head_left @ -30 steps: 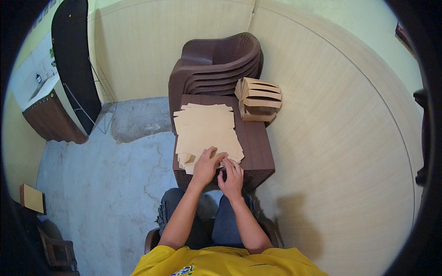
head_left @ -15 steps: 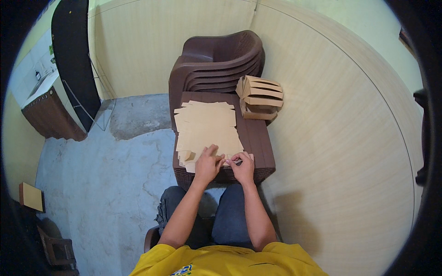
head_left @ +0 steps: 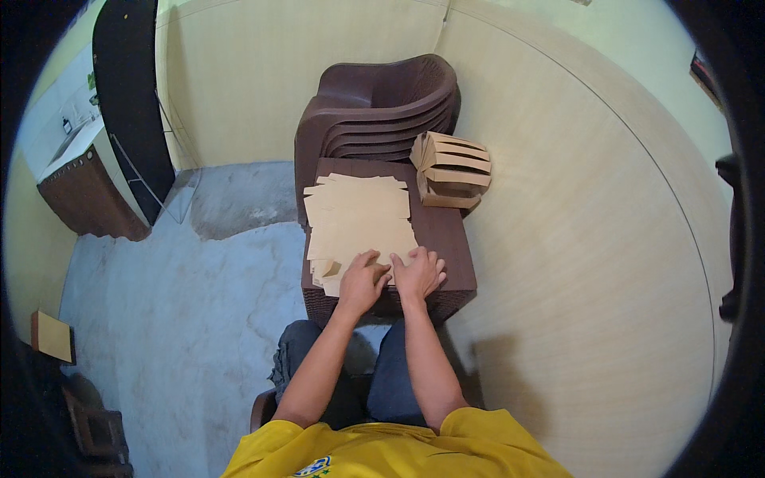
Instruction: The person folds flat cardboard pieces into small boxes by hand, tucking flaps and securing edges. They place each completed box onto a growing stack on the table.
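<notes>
A stack of flat tan cardboard box blanks (head_left: 358, 213) with notched, tabbed edges lies on a brown woven-pattern table (head_left: 445, 243) in front of me. My left hand (head_left: 363, 284) is over the near edge of the top blank, its fingers bent and closed around that edge; the fingertips are partly hidden. Close beside it, my right hand (head_left: 417, 274) rests on the near right corner of the blank, palm down with fingers spread. A small raised flap (head_left: 331, 268) stands up left of my left hand.
Folded cardboard boxes (head_left: 454, 169), nested together, sit at the table's far right by the wooden wall panel (head_left: 590, 239). Stacked brown plastic chairs (head_left: 374, 119) stand behind the table. At far left are a sink counter (head_left: 80, 151) and a metal wire frame (head_left: 151, 187).
My right hand has let go of its pinch at the near edge, turned palm down and spread its fingers, shifting slightly forward. My left hand has stayed almost in place.
</notes>
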The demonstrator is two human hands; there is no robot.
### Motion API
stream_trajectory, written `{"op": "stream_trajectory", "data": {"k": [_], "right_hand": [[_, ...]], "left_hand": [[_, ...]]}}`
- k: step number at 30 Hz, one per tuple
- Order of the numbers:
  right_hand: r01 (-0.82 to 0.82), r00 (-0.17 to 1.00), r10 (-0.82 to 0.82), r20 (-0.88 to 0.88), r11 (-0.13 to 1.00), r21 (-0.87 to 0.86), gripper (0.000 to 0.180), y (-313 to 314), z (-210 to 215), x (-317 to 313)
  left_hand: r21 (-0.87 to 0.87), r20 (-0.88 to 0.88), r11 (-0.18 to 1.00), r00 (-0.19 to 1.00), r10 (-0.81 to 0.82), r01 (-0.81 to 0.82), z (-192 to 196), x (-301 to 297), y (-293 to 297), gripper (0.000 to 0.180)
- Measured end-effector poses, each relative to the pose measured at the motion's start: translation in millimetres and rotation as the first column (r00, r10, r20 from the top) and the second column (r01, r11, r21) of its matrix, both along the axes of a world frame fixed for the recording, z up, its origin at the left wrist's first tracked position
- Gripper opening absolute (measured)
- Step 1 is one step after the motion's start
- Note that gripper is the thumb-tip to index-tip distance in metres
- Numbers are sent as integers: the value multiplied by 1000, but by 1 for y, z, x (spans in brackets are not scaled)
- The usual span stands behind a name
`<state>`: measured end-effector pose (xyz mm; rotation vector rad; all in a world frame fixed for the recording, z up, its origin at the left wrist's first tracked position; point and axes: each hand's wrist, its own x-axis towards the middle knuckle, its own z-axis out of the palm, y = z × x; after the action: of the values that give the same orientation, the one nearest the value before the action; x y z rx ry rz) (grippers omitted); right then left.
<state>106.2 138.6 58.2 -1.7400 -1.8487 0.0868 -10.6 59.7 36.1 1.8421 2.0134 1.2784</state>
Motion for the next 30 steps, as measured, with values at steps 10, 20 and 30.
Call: {"op": "stream_trajectory", "data": {"k": [10, 20, 30], "right_hand": [[-46, 999, 44, -19, 992, -118, 49, 18, 11, 3], [-622, 724, 609, -325, 779, 75, 19, 19, -14, 5], [-551, 730, 432, -530, 830, -82, 24, 39, -9, 34]], "left_hand": [[-157, -200, 977, 973, 114, -147, 18, 1, 26, 35], [-158, 98, 968, 972, 213, -196, 16, -4, 37, 44], [-62, -165, 991, 980, 108, -120, -2, -14, 37, 36]]}}
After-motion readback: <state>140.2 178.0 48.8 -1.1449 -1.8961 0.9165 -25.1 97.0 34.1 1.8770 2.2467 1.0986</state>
